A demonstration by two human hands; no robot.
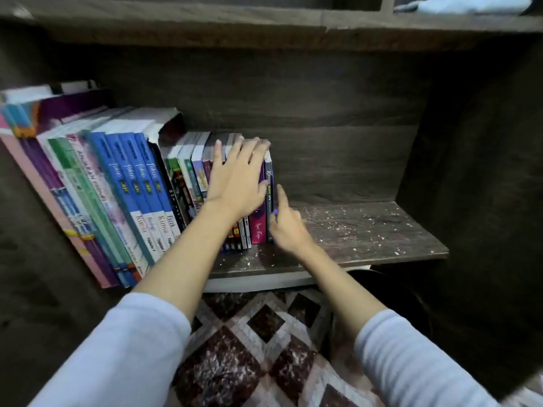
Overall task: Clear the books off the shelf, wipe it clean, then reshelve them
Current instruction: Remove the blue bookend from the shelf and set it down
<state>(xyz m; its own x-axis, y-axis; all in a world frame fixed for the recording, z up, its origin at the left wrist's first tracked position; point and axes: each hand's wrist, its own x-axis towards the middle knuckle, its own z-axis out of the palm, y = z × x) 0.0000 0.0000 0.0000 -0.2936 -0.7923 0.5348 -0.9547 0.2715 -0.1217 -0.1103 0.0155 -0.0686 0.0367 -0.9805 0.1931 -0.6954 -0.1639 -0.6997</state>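
A row of books stands on the left half of a dark wooden shelf [367, 230]. Tall blue textbooks [138, 177] lean at the left; smaller paperbacks stand at the right end, with a magenta book [258, 227] and a dark-spined book [269, 183] last in the row. My left hand [235, 180] lies flat with spread fingers over the tops and spines of these smaller books. My right hand [286, 224] touches the side of the dark-spined book, its forefinger pointing up along the cover. White crumbs and dust speckle the shelf board to the right.
The upper shelf board [264, 22] overhangs the compartment, with a light cloth [470, 4] on it at top right. A dark side panel [470, 171] closes the right end. A brown-and-white diamond-patterned floor [258, 348] lies below.
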